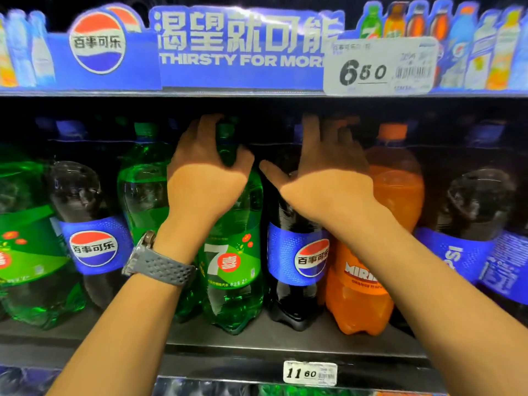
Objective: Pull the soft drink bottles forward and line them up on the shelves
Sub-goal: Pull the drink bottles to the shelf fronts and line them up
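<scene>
Forearms, 2, bare, reaching in from the bottom edge; grey-strapped wristwatch [160, 267] on the left wrist.

Left hand [205, 172]: fingers and thumb curled round the neck of the green clear-plastic lemon-lime bottle [234, 267], which stands near the front edge of the dark shelf [285, 342].

Right hand [328, 178]: laid over the shoulder of the dark cola bottle with blue label [294, 258], thumb splayed left, fingers reaching up into shadow. Whether they curl round the neck cannot be told.

Orange soda bottle with orange cap [394, 190]: just beside the cola, at the right, near the front edge.

Flanking stock: 1 blue-labelled cola bottle at left [85, 247], 1 green bottle behind it [143, 190], 1 large green bottle at far left [25, 252], blue-labelled cola bottles at right [471, 238]. More caps show dimly in the rear row.

Fittings: white price tag [310, 372] on the shelf lip; blue printed banner [228, 52] above.

Progress, judged: the 3 centre bottles look fronted and roughly in line, with 2 of them in hand. The green bottle behind and the rear row look set back, so pulling forward and lining up remain to be done at the sides.
</scene>
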A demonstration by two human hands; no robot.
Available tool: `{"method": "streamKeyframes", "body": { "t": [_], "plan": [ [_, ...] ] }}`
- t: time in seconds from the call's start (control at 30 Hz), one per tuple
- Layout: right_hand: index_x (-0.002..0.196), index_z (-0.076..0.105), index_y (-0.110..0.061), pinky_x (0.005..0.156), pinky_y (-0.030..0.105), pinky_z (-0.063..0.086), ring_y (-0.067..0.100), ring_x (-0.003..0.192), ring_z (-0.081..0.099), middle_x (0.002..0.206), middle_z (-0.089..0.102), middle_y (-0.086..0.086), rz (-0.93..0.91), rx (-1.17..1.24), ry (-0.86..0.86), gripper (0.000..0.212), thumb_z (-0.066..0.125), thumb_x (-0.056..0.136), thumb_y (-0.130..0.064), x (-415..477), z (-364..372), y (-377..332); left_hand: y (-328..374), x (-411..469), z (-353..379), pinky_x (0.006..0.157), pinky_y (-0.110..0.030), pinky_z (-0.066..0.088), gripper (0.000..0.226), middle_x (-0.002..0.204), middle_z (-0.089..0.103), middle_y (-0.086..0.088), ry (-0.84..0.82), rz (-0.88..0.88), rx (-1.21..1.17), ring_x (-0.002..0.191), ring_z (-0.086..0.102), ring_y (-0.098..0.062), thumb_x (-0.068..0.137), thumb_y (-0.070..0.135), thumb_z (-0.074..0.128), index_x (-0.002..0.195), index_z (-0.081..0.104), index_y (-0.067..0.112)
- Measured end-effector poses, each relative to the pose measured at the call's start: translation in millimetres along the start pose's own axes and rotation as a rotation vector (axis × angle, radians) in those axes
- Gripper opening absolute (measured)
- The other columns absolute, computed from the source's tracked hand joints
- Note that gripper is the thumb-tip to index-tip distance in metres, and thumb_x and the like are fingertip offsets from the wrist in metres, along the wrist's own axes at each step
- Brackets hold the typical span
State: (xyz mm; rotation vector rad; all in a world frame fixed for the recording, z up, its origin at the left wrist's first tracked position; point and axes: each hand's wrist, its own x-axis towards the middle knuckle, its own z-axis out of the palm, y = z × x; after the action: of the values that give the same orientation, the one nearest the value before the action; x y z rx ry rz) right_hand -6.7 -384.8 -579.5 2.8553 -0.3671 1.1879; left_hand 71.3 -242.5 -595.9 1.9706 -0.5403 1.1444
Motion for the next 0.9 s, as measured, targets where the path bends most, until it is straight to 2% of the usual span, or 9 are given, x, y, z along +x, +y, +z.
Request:
{"method": "streamKeyframes", "body": {
  "t": [0.07, 0.13, 0.23, 0.33, 0.4, 0.53, 0.73, 0.83, 0.9],
  "plan": [
    [0.148, 0.011, -0.018, 0.105, 0.045, 0.030, 0.038, 0.131, 0.031, 0.145, 0.028, 0.017, 0.008, 0.181, -0.101, 0.098, 0.058, 0.075, -0.063, 1, 0, 3, -2, -12, 1, 0.091, -0.036, 0.044, 0.064, 0.128, 0.056, -0.010, -0.021, -0.026, -0.038, 0.118, 0.052, -0.030, 0.080, 0.044, 0.053, 0.139, 0.043, 0.022],
    [0.151, 0.004, -0.023, 0.112, 0.038, 0.024, 0.032, 0.139, 0.023, 0.154, 0.017, 0.007, 0.004, 0.433, -0.226, 0.101, 0.065, 0.076, -0.050, 5, -5, 12, -6, -23, -1, 0.099, -0.039, 0.040, 0.071, 0.137, 0.049, -0.014, -0.035, -0.011, -0.047, 0.127, 0.044, -0.031, 0.083, 0.045, 0.054, 0.147, 0.032, 0.023],
    [0.152, 0.007, -0.024, 0.105, 0.021, 0.021, 0.021, 0.141, 0.023, 0.158, 0.014, -0.001, -0.050, 0.539, -0.239, 0.092, 0.065, 0.081, -0.036, 6, -8, 21, -7, -30, -1, 0.100, -0.041, 0.039, 0.074, 0.142, 0.044, -0.015, -0.019, 0.007, -0.029, 0.131, 0.039, -0.032, 0.085, 0.046, 0.054, 0.149, 0.027, 0.023],
    [0.151, 0.006, -0.026, 0.113, 0.033, 0.024, 0.026, 0.140, 0.025, 0.155, 0.018, 0.003, -0.035, 0.577, -0.158, 0.088, 0.061, 0.082, -0.032, -4, 0, 12, -7, -30, 0, 0.100, -0.041, 0.039, 0.074, 0.145, 0.041, -0.013, -0.009, 0.016, -0.030, 0.132, 0.039, -0.031, 0.086, 0.045, 0.055, 0.150, 0.027, 0.021],
    [0.151, 0.002, -0.025, 0.112, 0.044, 0.027, 0.030, 0.138, 0.025, 0.152, 0.021, 0.006, -0.032, 0.554, -0.108, 0.089, 0.059, 0.083, -0.033, -9, 7, 9, -9, -31, 0, 0.105, -0.041, 0.037, 0.075, 0.149, 0.037, -0.013, -0.020, 0.024, -0.023, 0.136, 0.035, -0.029, 0.086, 0.046, 0.053, 0.150, 0.026, 0.020],
    [0.151, -0.001, -0.028, 0.109, 0.044, 0.027, 0.037, 0.136, 0.026, 0.151, 0.027, 0.007, 0.007, 0.458, -0.114, 0.093, 0.059, 0.082, -0.049, -1, 12, 13, -12, -31, 1, 0.105, -0.040, 0.035, 0.075, 0.151, 0.034, -0.013, -0.026, 0.030, -0.015, 0.138, 0.032, -0.029, 0.086, 0.049, 0.049, 0.151, 0.023, 0.023],
    [0.150, 0.010, -0.023, 0.095, 0.046, 0.032, 0.036, 0.117, 0.038, 0.133, 0.043, 0.014, 0.087, 0.092, 0.078, 0.090, 0.052, 0.079, -0.060, -7, 22, -7, -11, -32, 1, 0.104, -0.044, 0.036, 0.073, 0.149, 0.037, -0.014, -0.008, 0.031, -0.006, 0.136, 0.033, -0.030, 0.086, 0.050, 0.047, 0.150, 0.024, 0.024],
    [0.151, 0.005, -0.023, 0.097, 0.045, 0.031, 0.036, 0.116, 0.038, 0.135, 0.042, 0.014, 0.081, 0.100, 0.076, 0.090, 0.048, 0.082, -0.061, -8, 23, -6, -10, -35, 4, 0.108, -0.043, 0.032, 0.068, 0.145, 0.041, -0.015, 0.041, 0.072, 0.047, 0.131, 0.034, -0.033, 0.090, 0.046, 0.048, 0.149, 0.029, 0.017],
    [0.151, -0.003, -0.023, 0.103, 0.045, 0.029, 0.037, 0.123, 0.035, 0.146, 0.031, 0.012, 0.046, 0.185, 0.019, 0.091, 0.048, 0.085, -0.060, -11, 19, -3, -7, -39, 6, 0.109, -0.042, 0.029, 0.065, 0.145, 0.042, -0.016, 0.074, 0.113, 0.111, 0.130, 0.033, -0.036, 0.094, 0.042, 0.047, 0.147, 0.032, 0.009]
  ]
}}
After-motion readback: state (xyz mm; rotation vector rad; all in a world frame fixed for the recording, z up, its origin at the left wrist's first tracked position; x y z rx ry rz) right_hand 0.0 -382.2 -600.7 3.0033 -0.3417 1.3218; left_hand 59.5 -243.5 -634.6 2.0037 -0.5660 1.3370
